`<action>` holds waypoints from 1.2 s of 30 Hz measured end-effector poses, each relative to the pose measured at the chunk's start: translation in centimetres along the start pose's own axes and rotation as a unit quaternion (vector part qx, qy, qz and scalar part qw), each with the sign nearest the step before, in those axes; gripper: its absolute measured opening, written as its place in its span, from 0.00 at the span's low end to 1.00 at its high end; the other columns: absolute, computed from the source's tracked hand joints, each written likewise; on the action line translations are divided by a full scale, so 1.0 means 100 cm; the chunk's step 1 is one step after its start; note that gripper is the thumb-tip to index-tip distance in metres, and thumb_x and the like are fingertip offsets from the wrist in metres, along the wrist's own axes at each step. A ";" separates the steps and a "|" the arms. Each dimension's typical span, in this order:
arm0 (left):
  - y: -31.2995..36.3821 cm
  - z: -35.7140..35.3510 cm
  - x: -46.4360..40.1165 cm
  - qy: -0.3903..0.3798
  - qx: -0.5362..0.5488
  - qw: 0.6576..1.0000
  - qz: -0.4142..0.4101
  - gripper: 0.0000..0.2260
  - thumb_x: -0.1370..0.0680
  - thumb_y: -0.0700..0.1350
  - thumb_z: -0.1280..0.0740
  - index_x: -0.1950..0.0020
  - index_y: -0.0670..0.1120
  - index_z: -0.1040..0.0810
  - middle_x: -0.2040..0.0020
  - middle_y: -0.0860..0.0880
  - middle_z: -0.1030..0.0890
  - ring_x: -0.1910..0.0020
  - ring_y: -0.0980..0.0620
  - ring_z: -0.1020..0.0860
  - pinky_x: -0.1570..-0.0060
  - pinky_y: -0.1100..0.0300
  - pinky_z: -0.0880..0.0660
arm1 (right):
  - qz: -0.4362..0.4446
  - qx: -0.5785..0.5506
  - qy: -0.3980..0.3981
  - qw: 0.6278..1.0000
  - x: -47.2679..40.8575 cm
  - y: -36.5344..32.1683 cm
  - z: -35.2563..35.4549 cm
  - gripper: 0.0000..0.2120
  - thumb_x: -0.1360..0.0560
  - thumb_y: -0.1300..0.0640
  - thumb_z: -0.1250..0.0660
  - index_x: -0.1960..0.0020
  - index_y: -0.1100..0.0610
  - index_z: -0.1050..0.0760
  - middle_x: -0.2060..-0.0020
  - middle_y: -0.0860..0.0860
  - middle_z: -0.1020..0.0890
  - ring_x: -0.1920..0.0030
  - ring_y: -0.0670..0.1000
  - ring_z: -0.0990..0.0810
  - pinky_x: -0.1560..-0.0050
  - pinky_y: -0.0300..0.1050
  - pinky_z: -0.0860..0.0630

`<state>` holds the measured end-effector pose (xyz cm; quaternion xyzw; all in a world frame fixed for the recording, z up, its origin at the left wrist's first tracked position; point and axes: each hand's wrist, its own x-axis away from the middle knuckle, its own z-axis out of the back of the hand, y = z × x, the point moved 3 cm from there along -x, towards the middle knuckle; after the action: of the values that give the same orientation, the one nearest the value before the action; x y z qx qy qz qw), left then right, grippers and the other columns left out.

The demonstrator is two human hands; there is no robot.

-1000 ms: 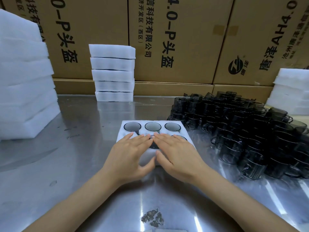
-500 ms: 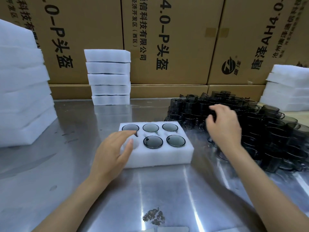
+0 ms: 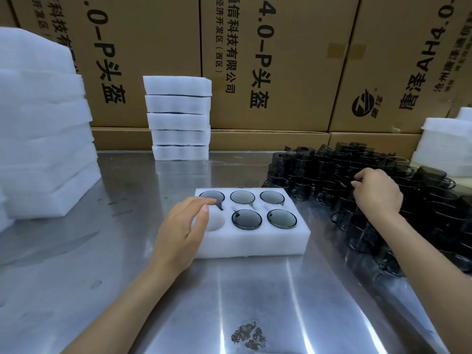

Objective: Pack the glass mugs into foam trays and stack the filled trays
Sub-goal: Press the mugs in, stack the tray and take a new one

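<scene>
Mugs [image 3: 383,190] made of dark glass sit in a big crowd on the right side of the shiny metal table [image 3: 127,290]. The right hand [image 3: 378,194] is over this crowd, with its fingers curled down among the mugs. I cannot tell if it has hold of one, because the fingertips are hidden.

In the middle of the table lies a white foam tray [image 3: 255,242] with six round holes. Five holes have a mug in them, three in the back row and two in the front row. The front left hole [image 3: 215,222] has no mug in it. The left hand [image 3: 182,232] rests at the left end of the tray, just beside that hole. Its fingers are loose and a little bent, and it holds nothing.

At the back of the table stands a pile of five foam trays [image 3: 178,118]. A taller pile of foam [image 3: 43,123] is on the far left, and more foam [image 3: 444,144] is on the far right. Brown cardboard boxes [image 3: 281,60] with black writing stand behind everything.
</scene>
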<state>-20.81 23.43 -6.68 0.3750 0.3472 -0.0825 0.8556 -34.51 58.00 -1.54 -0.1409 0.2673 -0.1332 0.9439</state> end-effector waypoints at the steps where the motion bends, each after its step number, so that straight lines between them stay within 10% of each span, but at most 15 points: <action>1: 0.000 0.000 0.000 0.003 0.004 1.000 0.000 0.19 0.22 0.56 0.49 0.45 0.54 0.21 0.46 0.63 0.22 0.43 0.60 0.26 0.46 0.72 0.35 | 0.015 -0.012 0.010 1.000 0.004 -0.004 0.003 0.11 0.21 0.59 0.37 0.40 0.59 0.23 0.45 0.58 0.22 0.49 0.62 0.23 0.61 0.47 0.31; 6: 0.001 0.002 -0.001 0.034 0.064 0.997 0.009 0.13 0.20 0.49 0.47 0.49 0.65 0.25 0.47 0.66 0.22 0.43 0.64 0.26 0.46 0.72 0.34 | 0.166 -0.193 0.053 0.966 0.043 -0.043 0.025 0.05 0.22 0.57 0.36 0.48 0.55 0.23 0.51 0.50 0.21 0.52 0.51 0.23 0.56 0.46 0.29; 14: -0.007 0.005 -0.005 0.083 0.141 0.984 0.067 0.16 0.21 0.51 0.49 0.42 0.53 0.23 0.46 0.59 0.21 0.43 0.60 0.24 0.42 0.65 0.30 | 0.410 -0.357 -0.117 0.831 0.138 -0.140 0.032 0.06 0.25 0.62 0.33 0.54 0.52 0.25 0.58 0.42 0.24 0.58 0.41 0.25 0.56 0.34 0.30; 19: -0.002 0.008 -0.005 0.082 0.155 0.982 0.071 0.13 0.21 0.50 0.48 0.46 0.59 0.25 0.48 0.62 0.21 0.44 0.62 0.24 0.44 0.69 0.31 | 0.390 -0.355 -0.119 0.842 0.158 -0.162 0.016 0.02 0.25 0.58 0.32 0.53 0.53 0.23 0.60 0.42 0.24 0.59 0.45 0.25 0.55 0.50 0.26; 27: 0.001 0.007 -0.005 0.052 0.180 0.978 0.094 0.13 0.23 0.54 0.44 0.40 0.61 0.29 0.52 0.66 0.21 0.51 0.67 0.25 0.53 0.75 0.32 | 0.354 -0.361 -0.081 0.859 0.164 -0.176 0.016 0.05 0.27 0.49 0.30 0.59 0.48 0.25 0.61 0.42 0.23 0.54 0.46 0.30 0.56 0.42 0.30; 36: 0.001 0.006 -0.005 0.027 0.187 0.978 0.091 0.17 0.21 0.57 0.48 0.33 0.61 0.33 0.52 0.69 0.23 0.51 0.67 0.25 0.52 0.76 0.32 | 0.271 -0.481 -0.255 0.793 0.164 -0.183 0.011 0.14 0.26 0.48 0.30 0.66 0.54 0.26 0.55 0.49 0.18 0.48 0.45 0.22 0.44 0.44 0.28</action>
<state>-20.80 23.07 -6.03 0.5603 0.3134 -0.0579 0.7645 -23.64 35.97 -2.14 -0.5277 0.0736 0.3150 0.7854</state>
